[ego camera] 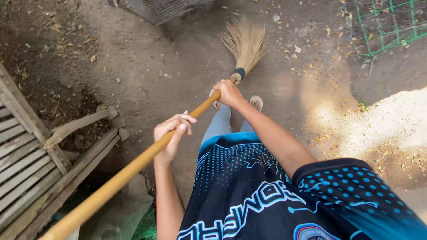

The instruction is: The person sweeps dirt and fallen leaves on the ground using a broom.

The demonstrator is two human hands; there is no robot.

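I hold a long broom with a yellow-brown wooden handle [133, 166] that runs from the lower left up to a straw brush head [244, 42] resting on the dirt ground. My right hand [227, 92] grips the handle low down, close to the dark binding above the bristles. My left hand [172, 135] is wrapped round the handle further up, nearer my body. My grey trousers and light shoes [256, 102] show below the hands, and my dark blue dotted shirt fills the lower right.
A weathered wooden slatted frame [26, 164] lies at the left. A wire cage edge [160, 9] is at the top and green mesh fencing [387, 26] at the top right. Dry leaves litter the ground [311, 66]. Sunlit dirt lies at the right.
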